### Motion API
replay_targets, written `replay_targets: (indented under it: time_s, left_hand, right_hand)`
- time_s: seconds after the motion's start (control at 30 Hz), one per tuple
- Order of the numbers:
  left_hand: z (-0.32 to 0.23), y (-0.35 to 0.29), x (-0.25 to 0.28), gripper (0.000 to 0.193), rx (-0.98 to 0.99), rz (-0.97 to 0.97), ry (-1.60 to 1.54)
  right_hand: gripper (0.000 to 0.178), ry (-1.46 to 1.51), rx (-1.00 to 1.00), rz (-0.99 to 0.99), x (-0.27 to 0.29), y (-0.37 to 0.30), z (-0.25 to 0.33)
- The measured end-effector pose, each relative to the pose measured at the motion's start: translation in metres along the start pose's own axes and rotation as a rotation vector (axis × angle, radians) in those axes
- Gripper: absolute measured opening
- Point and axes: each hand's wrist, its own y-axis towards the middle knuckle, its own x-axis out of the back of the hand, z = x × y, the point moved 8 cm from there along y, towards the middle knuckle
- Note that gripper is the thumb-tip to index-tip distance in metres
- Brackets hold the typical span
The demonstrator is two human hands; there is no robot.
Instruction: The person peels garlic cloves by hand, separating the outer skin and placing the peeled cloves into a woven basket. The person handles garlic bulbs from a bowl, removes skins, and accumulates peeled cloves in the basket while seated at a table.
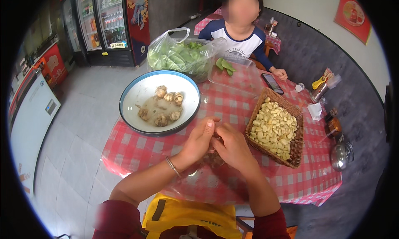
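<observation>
My left hand [199, 141] and my right hand [232, 145] are pressed together over the near part of the red checked table [137, 149]. Their fingers close on something small between them, likely a garlic piece, mostly hidden. Garlic skins [214, 159] lie on the cloth under my hands. A wide white bowl with a blue rim [124, 110] stands just beyond my left hand and holds several whole garlic bulbs [162, 106]. To the right, a woven basket [296, 145] is filled with peeled garlic cloves [272, 129].
A person in a white and blue shirt [241, 41] sits across the table, one hand by a phone [272, 83]. A plastic bag of green vegetables [178, 56], a clear tray [241, 77], a metal pot [341, 155] and condiment jars [332, 125] stand around. Drink fridges [108, 23] line the far left wall.
</observation>
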Motion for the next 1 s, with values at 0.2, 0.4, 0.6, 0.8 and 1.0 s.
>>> replay_targets:
  time_s: [0.2,0.4,0.6,0.8,1.0]
  left_hand:
    - [-0.005,0.002,0.002,0.044,-0.131,-0.036,0.059]
    - [-0.003,0.004,-0.002,0.031,-0.019,0.01,-0.097]
    - [0.006,0.002,0.0,0.021,0.052,-0.025,-0.228]
    - [0.006,0.006,-0.003,0.022,0.165,0.076,-0.339]
    - [0.009,0.006,-0.002,0.023,0.168,-0.004,-0.456]
  right_hand:
    - [0.017,0.138,-0.103,0.014,-0.003,0.0,-0.004]
    - [0.016,0.082,-0.16,-0.171,0.017,0.0,-0.014]
    - [0.02,0.047,-0.021,-0.173,0.01,-0.002,-0.007]
    - [0.013,0.407,-0.23,-0.05,-0.001,-0.001,-0.021]
    - [0.01,0.414,-0.159,-0.126,-0.003,0.0,-0.011]
